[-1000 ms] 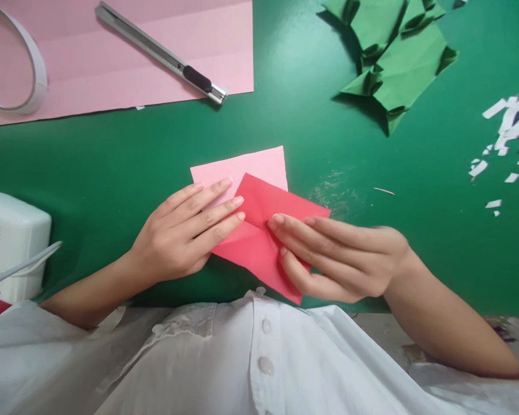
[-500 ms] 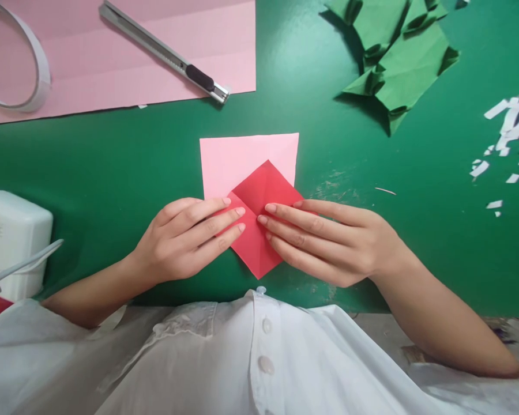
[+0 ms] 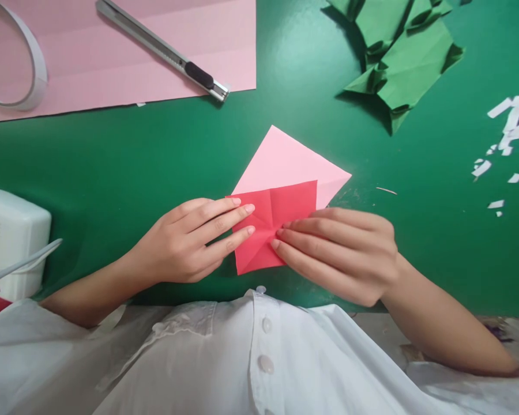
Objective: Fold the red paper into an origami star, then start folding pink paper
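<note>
A creased red paper square [image 3: 292, 202] overlaps the lower part of a pink paper [image 3: 285, 158], whose corner points away from me. My left hand [image 3: 194, 239] lies over the left side of the red sheet, fingers spread and fingertips on its surface. From the right, my right hand [image 3: 341, 248] rests on the red sheet's right part, with its fingers close together and its thumb hidden; whether it grips the paper cannot be made out.
On the green table [image 3: 134, 155], a cutter [image 3: 164, 52] lies on a large pink sheet [image 3: 225, 34] beside a white ring [image 3: 38, 75]. Folded green paper [image 3: 415, 63] is at upper right, white scraps [image 3: 516, 124] at far right, a white device [image 3: 15, 236] at left.
The red and pink papers have both turned, and the red one now has its edges roughly level. My right hand has shifted slightly right and down with its fingers more bunched.
</note>
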`<state>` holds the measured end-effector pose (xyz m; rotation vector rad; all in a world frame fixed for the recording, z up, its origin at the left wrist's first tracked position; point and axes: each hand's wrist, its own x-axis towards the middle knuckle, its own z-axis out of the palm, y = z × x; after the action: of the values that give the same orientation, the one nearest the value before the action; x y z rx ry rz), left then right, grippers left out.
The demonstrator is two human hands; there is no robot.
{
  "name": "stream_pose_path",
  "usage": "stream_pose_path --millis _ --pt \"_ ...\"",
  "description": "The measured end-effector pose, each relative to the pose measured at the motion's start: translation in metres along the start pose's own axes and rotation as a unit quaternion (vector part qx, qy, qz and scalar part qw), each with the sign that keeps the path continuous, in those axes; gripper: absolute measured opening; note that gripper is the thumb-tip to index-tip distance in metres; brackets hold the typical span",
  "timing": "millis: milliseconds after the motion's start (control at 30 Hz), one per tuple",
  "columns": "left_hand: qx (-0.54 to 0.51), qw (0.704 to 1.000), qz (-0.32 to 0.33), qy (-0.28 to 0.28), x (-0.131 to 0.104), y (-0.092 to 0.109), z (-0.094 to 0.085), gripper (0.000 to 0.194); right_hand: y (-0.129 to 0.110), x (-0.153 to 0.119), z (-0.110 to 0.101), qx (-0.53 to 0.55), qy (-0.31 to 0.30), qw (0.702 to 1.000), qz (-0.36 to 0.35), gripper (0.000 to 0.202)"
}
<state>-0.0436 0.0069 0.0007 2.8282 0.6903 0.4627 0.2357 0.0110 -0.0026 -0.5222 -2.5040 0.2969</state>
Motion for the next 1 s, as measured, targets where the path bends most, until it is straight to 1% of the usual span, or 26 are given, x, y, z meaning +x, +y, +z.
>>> stream_pose_path --millis 33,67,133,233,333,433,500,567,600,667,733,767,867,1000 --pt "-0.012 1.000 -0.005 -0.004 0.000 0.000 0.000 0.028 0.003 0.000 0.001 0.025 0.005 0.999 0.035 0.006" --pt "-0.022 1.000 -0.012 -0.003 -0.001 -0.001 0.000 0.026 0.005 0.001 0.003 0.044 0.038 0.996 0.064 0.003" --pt "-0.038 0.999 -0.025 0.009 -0.002 0.000 0.000 0.018 0.008 0.003 0.005 0.075 0.051 0.985 0.145 0.009" --pt "-0.066 0.997 -0.038 0.021 -0.005 0.001 0.001 0.010 0.008 0.007 0.007 0.095 0.034 0.965 0.243 0.016" --pt "-0.077 0.996 -0.047 0.026 -0.008 0.001 0.003 0.014 0.007 0.012 0.008 0.070 0.027 0.954 0.289 0.015" --pt "-0.063 0.995 -0.074 0.036 -0.010 0.001 0.005 0.012 0.006 0.016 0.008 0.043 0.019 0.950 0.308 0.014" --pt "-0.061 0.993 -0.085 0.057 -0.010 0.002 0.004 0.009 0.008 0.018 0.009 0.037 0.017 0.950 0.309 0.012" --pt "-0.071 0.994 -0.057 0.067 -0.008 0.003 0.002 0.017 0.009 0.020 0.009 0.037 0.012 0.951 0.308 0.012" --pt "-0.074 0.995 -0.033 0.055 -0.007 0.003 0.000 0.024 0.010 0.020 0.010 0.038 0.010 0.951 0.308 0.012" --pt "-0.069 0.998 0.006 0.003 -0.004 0.003 -0.002 0.037 0.011 0.021 0.010 0.043 0.006 0.949 0.311 0.012" --pt "-0.061 0.997 0.021 -0.045 -0.003 0.003 -0.003 0.045 0.011 0.021 0.010 0.046 0.008 0.948 0.314 0.012" --pt "-0.057 0.996 0.022 -0.058 -0.002 0.002 -0.004 0.047 0.011 0.021 0.011 0.047 0.013 0.949 0.313 0.012" --pt "-0.054 0.996 0.022 -0.070 -0.002 0.002 -0.003 0.051 0.010 0.021 0.013 0.041 0.029 0.951 0.306 0.012" --pt "-0.048 0.996 0.025 -0.064 -0.003 0.002 -0.001 0.050 0.008 0.021 0.013 0.024 0.020 0.950 0.309 0.013"
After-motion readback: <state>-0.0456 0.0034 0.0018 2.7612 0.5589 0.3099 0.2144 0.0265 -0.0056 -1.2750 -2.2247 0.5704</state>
